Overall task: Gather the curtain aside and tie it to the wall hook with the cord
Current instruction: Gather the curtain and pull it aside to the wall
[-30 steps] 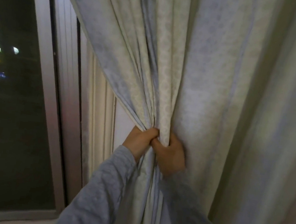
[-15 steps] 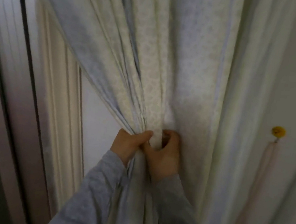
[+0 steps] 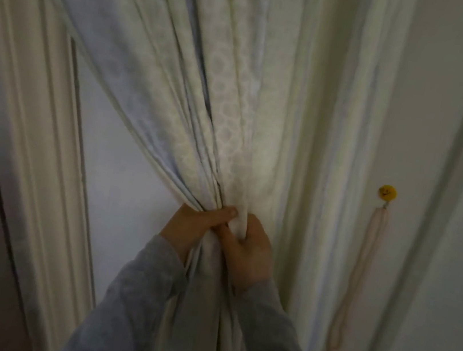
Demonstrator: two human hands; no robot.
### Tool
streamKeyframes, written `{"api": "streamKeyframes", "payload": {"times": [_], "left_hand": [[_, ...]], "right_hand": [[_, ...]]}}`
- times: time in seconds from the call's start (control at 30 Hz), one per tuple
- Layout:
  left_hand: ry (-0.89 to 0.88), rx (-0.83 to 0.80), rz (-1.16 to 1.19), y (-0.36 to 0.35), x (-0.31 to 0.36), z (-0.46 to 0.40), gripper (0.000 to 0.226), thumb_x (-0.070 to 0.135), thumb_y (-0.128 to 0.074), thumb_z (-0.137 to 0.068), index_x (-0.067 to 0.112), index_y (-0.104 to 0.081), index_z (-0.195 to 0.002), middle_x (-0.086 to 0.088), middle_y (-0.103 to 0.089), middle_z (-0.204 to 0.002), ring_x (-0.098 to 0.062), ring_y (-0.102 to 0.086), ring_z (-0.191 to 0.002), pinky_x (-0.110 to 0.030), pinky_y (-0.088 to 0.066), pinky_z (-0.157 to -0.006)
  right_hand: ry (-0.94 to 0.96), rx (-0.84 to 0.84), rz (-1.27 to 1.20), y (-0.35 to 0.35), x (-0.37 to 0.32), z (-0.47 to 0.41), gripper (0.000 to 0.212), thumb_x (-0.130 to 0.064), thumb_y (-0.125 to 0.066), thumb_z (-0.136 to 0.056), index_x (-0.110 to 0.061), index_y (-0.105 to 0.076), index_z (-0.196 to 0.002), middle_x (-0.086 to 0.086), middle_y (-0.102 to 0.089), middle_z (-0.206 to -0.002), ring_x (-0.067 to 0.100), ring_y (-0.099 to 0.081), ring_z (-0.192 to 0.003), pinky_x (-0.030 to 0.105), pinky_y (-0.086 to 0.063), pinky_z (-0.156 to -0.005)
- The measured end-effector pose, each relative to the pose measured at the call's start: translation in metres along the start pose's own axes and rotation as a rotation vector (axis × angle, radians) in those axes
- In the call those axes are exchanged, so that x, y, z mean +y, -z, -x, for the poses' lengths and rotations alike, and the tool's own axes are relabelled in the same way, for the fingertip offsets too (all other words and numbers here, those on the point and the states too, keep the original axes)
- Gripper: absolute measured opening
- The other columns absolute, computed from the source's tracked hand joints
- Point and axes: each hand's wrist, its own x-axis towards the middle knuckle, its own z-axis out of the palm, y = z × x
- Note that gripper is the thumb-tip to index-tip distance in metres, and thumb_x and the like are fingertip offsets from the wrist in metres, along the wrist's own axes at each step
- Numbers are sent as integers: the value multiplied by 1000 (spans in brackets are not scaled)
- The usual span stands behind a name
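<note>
We note first, nearest the camera, two grey sleeves [image 3: 138,305] rising from the lower edge, one on each side of the hanging cloth. The left hand [image 3: 195,227] is closed around the bunched curtain [image 3: 228,145] from the left, thumb laid across the front of the folds. The right hand [image 3: 251,253] is closed on the same bundle from the right, fingers curled into the cloth. Both grips are fully shut on fabric; neither holds the cord.

The gather sits at the middle of the view, with the folds fanning up and to the left from the hands and the tail dropping between the sleeves.

Compared with a second ago, the dark window glass has left the view and the wall to the right has come in. The bundle now stands nearer the right side, and only the pale window frame [image 3: 43,177] remains at the left.

Farther off, on the right wall, we record a small yellow hook [image 3: 387,193] with a pale pink cord [image 3: 360,269] hanging straight down from it, clear of the curtain's right edge and untouched.

Our judgement: gathering is largely complete. One hand must next let go to fetch the cord, and the bundle may loosen unless the other hand holds it alone.
</note>
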Motion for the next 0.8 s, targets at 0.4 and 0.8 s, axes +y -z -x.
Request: {"api": "streamKeyframes", "payload": {"times": [0.4,0.8], "left_hand": [[-116,143,24,-16,-27,-24,20,3,-69,-73,21,-68,-81,10,-75,-68,-8,-70,-65,-22,-58,-59],[-195,274,88,-50,-37,-43,22,-3,-60,-76,15,-71,-77,6,-75,-71,-11,-71,-67,-23,-58,-59]], "right_hand": [[75,444,-36,62,33,-40,47,-44,-57,-73,-17,-52,-111,2,-54,-111,23,-53,-102,50,-45,-91],[-180,159,96,133,98,-123,93,-41,-68,-74,-21,-9,-143,10,-37,-146,26,-34,-133,37,-25,-112]]}}
